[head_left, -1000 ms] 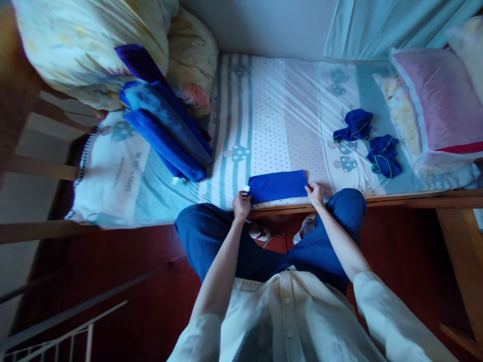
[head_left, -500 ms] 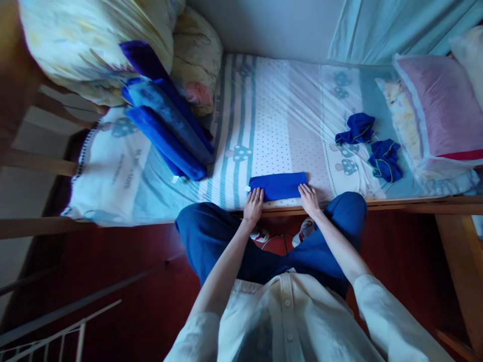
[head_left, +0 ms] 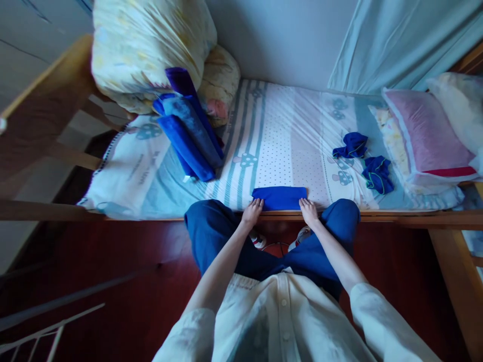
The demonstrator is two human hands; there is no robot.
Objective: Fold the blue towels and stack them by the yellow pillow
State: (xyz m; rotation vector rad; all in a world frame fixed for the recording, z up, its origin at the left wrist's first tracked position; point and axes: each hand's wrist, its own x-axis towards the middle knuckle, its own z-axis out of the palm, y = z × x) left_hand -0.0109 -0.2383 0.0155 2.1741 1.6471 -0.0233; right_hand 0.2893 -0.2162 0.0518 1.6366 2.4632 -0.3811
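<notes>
The left hand and right hand have shifted from the ends of the folded blue cloth onto its near corners; whether the fingers grip, I cannot tell. It lies along the front edge of the bed; two crumpled cloths lie toward the right end.

From head height, the single camera faced forward and down, over the shirt onto the nearby bed.

L hand & R hand on near corners of flat blue cloth, edge of bed; rolled cloths to L, 2 crumpled cloths to R, nr pink pillow.
</notes>
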